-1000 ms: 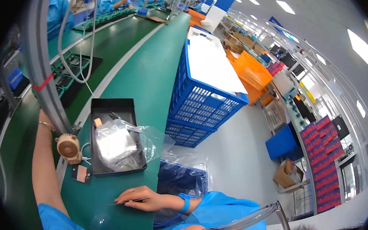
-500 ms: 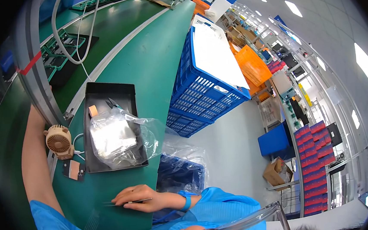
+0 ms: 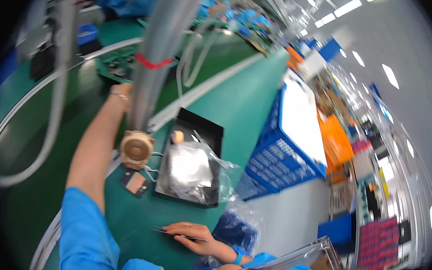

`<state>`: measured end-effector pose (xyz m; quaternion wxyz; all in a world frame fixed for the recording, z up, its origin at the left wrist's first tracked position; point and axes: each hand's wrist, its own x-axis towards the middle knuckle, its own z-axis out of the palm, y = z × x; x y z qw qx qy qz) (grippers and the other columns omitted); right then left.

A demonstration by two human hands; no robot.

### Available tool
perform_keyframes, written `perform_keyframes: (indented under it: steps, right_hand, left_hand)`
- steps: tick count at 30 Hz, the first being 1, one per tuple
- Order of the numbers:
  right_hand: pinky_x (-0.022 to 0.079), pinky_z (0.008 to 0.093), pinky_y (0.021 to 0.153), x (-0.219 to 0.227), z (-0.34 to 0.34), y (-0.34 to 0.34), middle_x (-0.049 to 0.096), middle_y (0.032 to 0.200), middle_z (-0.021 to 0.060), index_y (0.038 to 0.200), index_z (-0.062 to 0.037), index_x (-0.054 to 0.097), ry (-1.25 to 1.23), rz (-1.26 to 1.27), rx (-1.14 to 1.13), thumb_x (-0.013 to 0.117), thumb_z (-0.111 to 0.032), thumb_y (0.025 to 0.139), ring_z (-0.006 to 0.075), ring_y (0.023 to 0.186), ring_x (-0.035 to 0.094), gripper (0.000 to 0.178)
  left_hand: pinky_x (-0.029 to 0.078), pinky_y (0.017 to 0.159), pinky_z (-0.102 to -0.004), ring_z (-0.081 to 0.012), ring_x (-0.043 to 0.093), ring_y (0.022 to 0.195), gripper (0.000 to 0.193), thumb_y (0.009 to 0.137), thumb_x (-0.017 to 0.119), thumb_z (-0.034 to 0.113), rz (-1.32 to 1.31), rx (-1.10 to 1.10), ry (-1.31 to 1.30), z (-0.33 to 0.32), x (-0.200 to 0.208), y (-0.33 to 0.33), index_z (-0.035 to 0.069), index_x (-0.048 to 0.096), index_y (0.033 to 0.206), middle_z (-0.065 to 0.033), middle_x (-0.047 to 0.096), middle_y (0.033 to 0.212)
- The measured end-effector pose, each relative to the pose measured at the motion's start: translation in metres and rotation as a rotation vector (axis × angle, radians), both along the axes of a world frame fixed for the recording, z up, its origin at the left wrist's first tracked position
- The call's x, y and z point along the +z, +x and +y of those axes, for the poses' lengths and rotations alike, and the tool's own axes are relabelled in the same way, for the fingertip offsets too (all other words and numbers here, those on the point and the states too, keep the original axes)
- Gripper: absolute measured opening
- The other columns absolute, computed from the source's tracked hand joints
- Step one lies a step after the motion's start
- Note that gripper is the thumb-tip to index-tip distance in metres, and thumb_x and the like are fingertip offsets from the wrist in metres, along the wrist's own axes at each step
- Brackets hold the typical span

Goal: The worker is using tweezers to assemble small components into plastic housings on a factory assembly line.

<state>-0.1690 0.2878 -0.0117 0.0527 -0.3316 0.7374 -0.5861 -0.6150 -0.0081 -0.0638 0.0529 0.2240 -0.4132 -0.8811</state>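
Note:
My left arm stretches far across the bench. At its end my left hand (image 3: 121,90) is by the near edge of a green circuit-board panel (image 3: 114,67), partly behind a metal post; its fingers are blurred and hidden. Low over the green bench mat, my right hand (image 3: 192,232) is closed on thin metal tweezers (image 3: 158,229), whose tips point left. Between the hands stands a black tray (image 3: 209,125) with a clear plastic bag (image 3: 190,166) of something silvery in it. A beige fan (image 3: 136,149) and a small dark piece with a tan pad (image 3: 135,182) lie beside the tray.
The metal post (image 3: 155,43) rises by the fan, with white hoses (image 3: 55,127) hanging nearby. Blue crates (image 3: 274,163) stand right of the bench, an orange bin (image 3: 335,141) behind them. A plastic-lined blue bin (image 3: 236,230) sits below the bench edge. Other people work farther off.
The view has swung left, so everything appears shifted right. My left hand now shows at the circuit-board panel, reaching past the post. My right hand still holds the tweezers.

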Motion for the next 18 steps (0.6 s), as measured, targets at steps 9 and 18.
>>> perform_keyframes:
  steps: [9,18]
  right_hand:
    - [0.056,0.038,0.097,0.005,-0.004,0.005,0.074,0.123,0.0197,0.118,0.0036,0.073,0.097,-0.024,-0.037,0.065,0.005,0.095,0.0319,0.114,0.071,0.024]
    - [0.056,0.0308,0.09,0.008,-0.003,0.007,0.076,0.114,0.0166,0.116,0.0061,0.073,0.15,-0.048,-0.123,0.064,0.003,0.098,0.0201,0.103,0.071,0.02]
  left_hand:
    - [0.06,0.064,-0.0485,-0.0327,0.07,0.073,0.039,0.074,0.055,-0.014,0.015,0.039,0.035,-0.085,-0.006,0.073,0.001,0.059,0.11,-0.0134,0.063,0.089]
    - [0.046,0.056,-0.0313,-0.0125,0.045,0.06,0.04,0.078,0.057,-0.009,0.003,0.184,-0.207,-0.246,0.001,0.359,0.0,0.062,0.117,-0.0013,0.05,0.076]
